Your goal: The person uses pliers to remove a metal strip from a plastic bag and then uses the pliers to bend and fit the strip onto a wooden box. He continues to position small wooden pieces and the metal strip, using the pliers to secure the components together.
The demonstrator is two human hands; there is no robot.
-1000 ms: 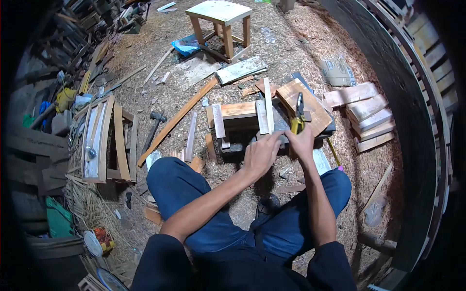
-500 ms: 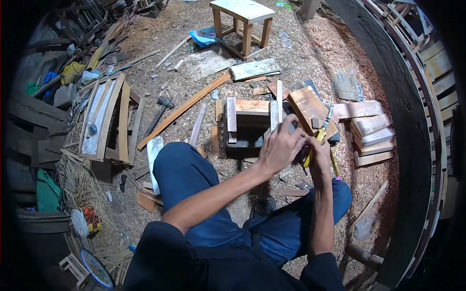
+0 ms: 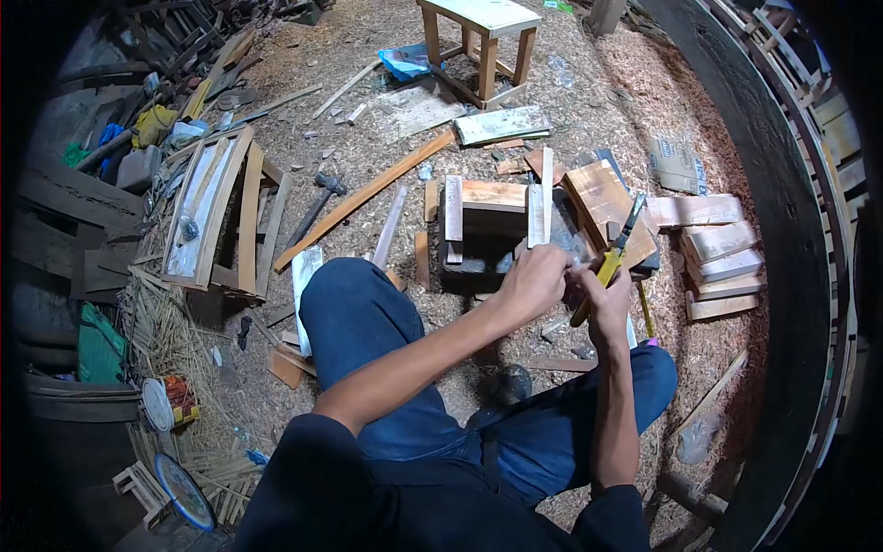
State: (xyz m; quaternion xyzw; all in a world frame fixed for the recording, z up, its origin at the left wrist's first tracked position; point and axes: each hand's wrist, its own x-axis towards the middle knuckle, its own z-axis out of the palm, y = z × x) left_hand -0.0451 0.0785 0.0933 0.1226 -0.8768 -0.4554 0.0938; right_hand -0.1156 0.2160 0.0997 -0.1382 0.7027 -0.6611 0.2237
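Observation:
My right hand (image 3: 609, 308) is closed round the yellow handles of a pair of pliers (image 3: 610, 267), whose metal jaws point up and away from me. Close beside it on the left, my left hand (image 3: 535, 283) has its fingers curled in. A whitish, see-through piece of plastic (image 3: 572, 247) shows at its fingertips, partly blurred. Just beyond the hands stands a dark block with wooden pieces on it, among them an upright pale strip (image 3: 537, 213) and a flat board (image 3: 598, 204) with a small dark block on top.
Stacked short boards (image 3: 722, 253) lie to the right near a dark beam (image 3: 782, 221). A hammer (image 3: 317, 198) and a long wooden strip (image 3: 368, 198) rest on the shavings at left. A wooden frame (image 3: 216, 212) stands farther left, and a small stool (image 3: 483, 18) at the back.
My left hand has gone from spread, lifted fingers to a closed grip, lower down beside the right hand. The pliers stay in my right hand. The whole view has shifted slightly.

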